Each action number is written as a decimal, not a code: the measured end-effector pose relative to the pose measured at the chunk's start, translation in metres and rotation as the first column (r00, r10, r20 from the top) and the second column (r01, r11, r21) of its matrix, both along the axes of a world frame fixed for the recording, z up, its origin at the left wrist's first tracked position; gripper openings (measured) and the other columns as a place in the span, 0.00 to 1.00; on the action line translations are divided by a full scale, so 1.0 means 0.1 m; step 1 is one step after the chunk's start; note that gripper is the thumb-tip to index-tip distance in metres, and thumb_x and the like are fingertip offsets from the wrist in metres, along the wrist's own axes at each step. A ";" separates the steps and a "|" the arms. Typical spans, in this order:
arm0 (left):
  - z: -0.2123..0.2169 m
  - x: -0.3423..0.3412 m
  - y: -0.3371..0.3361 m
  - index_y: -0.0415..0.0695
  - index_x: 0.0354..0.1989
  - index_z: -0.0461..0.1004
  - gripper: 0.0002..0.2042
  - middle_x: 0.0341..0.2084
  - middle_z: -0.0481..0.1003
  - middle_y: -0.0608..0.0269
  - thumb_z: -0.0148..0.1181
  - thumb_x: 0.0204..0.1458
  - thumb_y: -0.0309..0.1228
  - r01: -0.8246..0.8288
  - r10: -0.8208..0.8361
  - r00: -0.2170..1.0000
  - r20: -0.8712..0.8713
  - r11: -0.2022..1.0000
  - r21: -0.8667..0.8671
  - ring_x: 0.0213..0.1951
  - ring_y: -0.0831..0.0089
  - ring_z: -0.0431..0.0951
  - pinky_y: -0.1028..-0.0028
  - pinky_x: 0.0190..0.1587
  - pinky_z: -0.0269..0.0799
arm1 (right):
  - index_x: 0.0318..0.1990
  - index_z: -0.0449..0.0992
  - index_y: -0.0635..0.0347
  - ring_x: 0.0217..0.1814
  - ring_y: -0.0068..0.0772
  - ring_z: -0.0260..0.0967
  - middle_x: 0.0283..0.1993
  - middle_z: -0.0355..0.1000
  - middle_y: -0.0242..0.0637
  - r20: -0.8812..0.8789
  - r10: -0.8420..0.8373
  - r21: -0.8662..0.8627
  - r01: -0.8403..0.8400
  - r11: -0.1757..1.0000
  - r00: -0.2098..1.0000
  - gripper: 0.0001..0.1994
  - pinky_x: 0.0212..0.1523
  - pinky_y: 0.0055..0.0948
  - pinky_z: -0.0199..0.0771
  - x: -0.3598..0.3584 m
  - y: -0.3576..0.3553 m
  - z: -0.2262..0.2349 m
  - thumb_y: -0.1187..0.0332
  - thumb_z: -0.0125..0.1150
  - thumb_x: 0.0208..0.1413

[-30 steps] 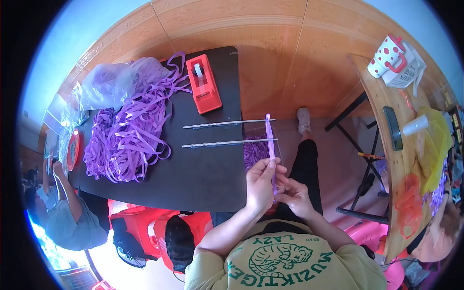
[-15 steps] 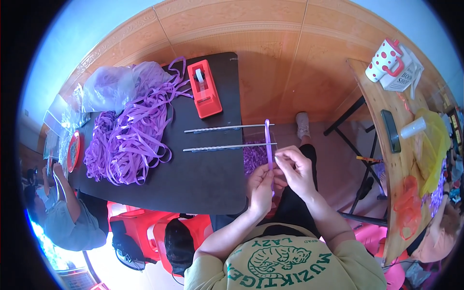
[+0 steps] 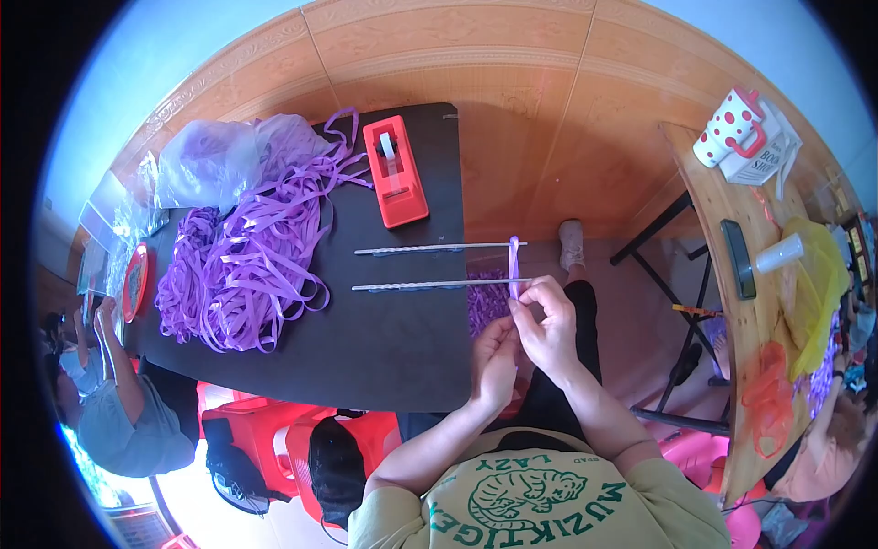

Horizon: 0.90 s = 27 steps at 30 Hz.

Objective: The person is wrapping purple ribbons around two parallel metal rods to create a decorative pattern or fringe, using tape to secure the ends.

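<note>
Two thin metal rods, a far one [image 3: 430,248] and a near one [image 3: 421,285], lie across the black table and stick out past its right edge. Near their free ends a strip of purple ribbon [image 3: 514,263] hangs around them, drawn toward me. My right hand [image 3: 549,331] pinches the ribbon between thumb and fingers just below the near rod. Lower and to the left, my left hand [image 3: 495,366] is closed, its fingertips together at the ribbon's lower part, which the hands mostly hide. On the table lies a big tangled heap of purple ribbon [image 3: 251,274].
A red tape dispenser [image 3: 398,178] stands at the table's [image 3: 384,357] far right. Plastic bags [image 3: 210,160] lie behind the heap. To the right, a wooden table [image 3: 745,366] bears a phone [image 3: 738,260], a dotted cup [image 3: 729,126] and yellow plastic [image 3: 814,284]. Red stools [image 3: 293,448] stand nearby.
My right hand has moved up the ribbon to just below the near rod and now pinches it. My left hand stays low, slightly further down. The whole view has shifted a little.
</note>
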<state>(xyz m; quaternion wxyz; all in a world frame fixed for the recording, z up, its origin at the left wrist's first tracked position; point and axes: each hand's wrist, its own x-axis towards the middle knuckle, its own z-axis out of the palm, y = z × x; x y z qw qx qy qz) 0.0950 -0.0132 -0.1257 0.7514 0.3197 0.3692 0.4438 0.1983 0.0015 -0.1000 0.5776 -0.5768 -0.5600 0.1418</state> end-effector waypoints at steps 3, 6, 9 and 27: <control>-0.03 0.00 0.01 0.39 0.42 0.72 0.08 0.31 0.73 0.68 0.46 0.59 0.23 0.003 -0.003 1.000 0.013 1.000 -0.025 0.28 0.86 0.68 0.85 0.29 0.62 | 0.24 0.66 0.66 0.31 0.31 0.66 0.28 0.65 0.39 0.063 0.035 -0.006 -0.034 0.999 0.997 0.07 0.31 0.25 0.64 -0.02 -0.04 0.01 0.83 0.59 0.42; -0.03 0.01 0.01 0.39 0.42 0.73 0.08 0.31 0.73 0.68 0.46 0.60 0.23 -0.015 0.015 1.000 0.003 1.000 0.020 0.29 0.85 0.69 0.84 0.31 0.63 | 0.24 0.66 0.66 0.28 0.27 0.64 0.27 0.64 0.37 0.028 0.061 -0.054 -0.060 0.997 0.998 0.07 0.28 0.25 0.62 -0.04 -0.09 -0.03 0.83 0.58 0.42; -0.09 -0.03 -0.02 0.39 0.42 0.73 0.09 0.31 0.73 0.68 0.46 0.60 0.23 -0.030 0.030 1.000 0.002 0.998 0.063 0.29 0.85 0.69 0.85 0.30 0.63 | 0.24 0.66 0.65 0.25 0.19 0.61 0.26 0.65 0.33 -0.044 0.072 -0.134 -0.077 0.988 0.996 0.07 0.25 0.23 0.60 -0.04 -0.14 -0.04 0.83 0.59 0.42; -0.31 -0.33 -0.41 0.38 0.45 0.69 0.10 0.32 0.76 0.62 0.41 0.63 0.26 0.255 -0.251 0.957 -0.143 0.967 0.006 0.29 0.79 0.76 0.81 0.34 0.71 | 0.24 0.70 0.64 0.22 0.09 0.62 0.20 0.68 0.26 -0.441 0.074 -0.326 -0.236 0.916 0.894 0.06 0.21 0.13 0.59 -0.06 -0.37 -0.23 0.79 0.62 0.49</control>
